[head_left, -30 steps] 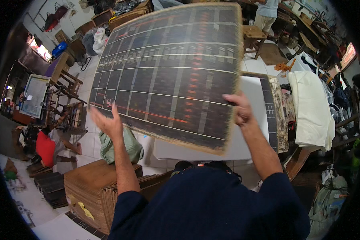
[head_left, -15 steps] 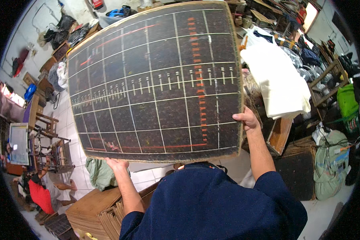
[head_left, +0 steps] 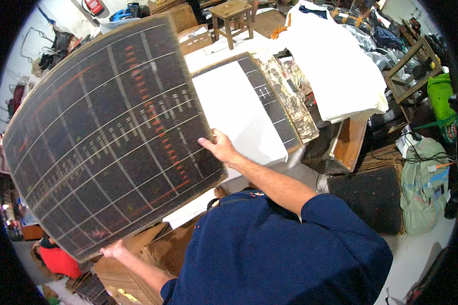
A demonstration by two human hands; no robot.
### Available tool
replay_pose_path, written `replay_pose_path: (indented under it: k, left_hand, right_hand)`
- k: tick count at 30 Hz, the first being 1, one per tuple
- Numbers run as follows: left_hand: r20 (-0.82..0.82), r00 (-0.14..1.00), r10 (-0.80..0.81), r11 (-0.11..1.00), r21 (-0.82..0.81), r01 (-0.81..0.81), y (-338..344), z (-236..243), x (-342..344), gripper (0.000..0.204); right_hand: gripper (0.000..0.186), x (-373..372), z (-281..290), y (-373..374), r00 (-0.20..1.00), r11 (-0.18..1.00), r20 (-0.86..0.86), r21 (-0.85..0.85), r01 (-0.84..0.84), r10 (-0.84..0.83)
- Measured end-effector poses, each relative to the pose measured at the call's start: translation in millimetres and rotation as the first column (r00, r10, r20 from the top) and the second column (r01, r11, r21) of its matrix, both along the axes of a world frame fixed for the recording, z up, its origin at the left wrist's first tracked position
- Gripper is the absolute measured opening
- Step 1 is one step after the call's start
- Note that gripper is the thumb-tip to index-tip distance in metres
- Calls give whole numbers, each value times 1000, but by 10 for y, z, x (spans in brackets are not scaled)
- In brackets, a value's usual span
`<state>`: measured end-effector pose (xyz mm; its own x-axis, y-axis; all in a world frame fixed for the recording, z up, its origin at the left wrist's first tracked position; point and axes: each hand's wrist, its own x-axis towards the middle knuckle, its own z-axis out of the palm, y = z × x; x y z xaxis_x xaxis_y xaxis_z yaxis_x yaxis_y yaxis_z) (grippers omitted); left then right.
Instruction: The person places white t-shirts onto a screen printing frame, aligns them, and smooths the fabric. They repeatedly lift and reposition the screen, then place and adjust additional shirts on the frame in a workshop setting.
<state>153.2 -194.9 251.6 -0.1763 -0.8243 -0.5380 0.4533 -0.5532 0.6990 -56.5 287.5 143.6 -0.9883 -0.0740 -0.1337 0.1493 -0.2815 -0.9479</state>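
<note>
My right grip [head_left: 220, 147] is closed on the lower part of the right edge of a large dark gridded board [head_left: 109, 127], my thumb against its face and my fingers going behind. My left grip [head_left: 114, 249] meets the board's bottom edge near its left corner; those fingers are mostly hidden, so I cannot tell how far they are closed. The board is off to my left, held up at a tilt, its face of pale lines and red dashes turned toward me.

Past its right edge, a white sheet [head_left: 241, 112] lies on a second gridded board [head_left: 270, 96], covering much of it. A mottled slab [head_left: 287, 99] runs alongside, and beyond that I see a heap of white cloth [head_left: 336, 71]. Ahead stands a wooden stool [head_left: 231, 10]. Below my left forearm sits a stack of brown boards [head_left: 130, 272], with a person in red [head_left: 60, 262] farther left. Over to my right is a pale green sack [head_left: 423, 190].
</note>
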Motion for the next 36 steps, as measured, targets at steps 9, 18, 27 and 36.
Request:
replay_pose_path:
  k: [9,18,27,36]
  left_hand:
    - [55,965,257,954,-177,-244,192,-140,1268,68]
    - [-23,1000,-13,1000,-13,13,934,-357,734,64]
    - [-99,949,-299,939,145,311,1897,-1586,-505,55]
    - [342,825,-449,868,388,311,2336,-2308,-827,64]
  right_hand:
    - [32,65,14,-196,979,979,38,24,-201,200]
    - [41,52,-138,416,994,996,81,-49,73,-69]
    - [62,156,-1110,1770,862,810,116,425,405,-493]
    - [55,91,-1111,2523,773,641,167,678,361,-612]
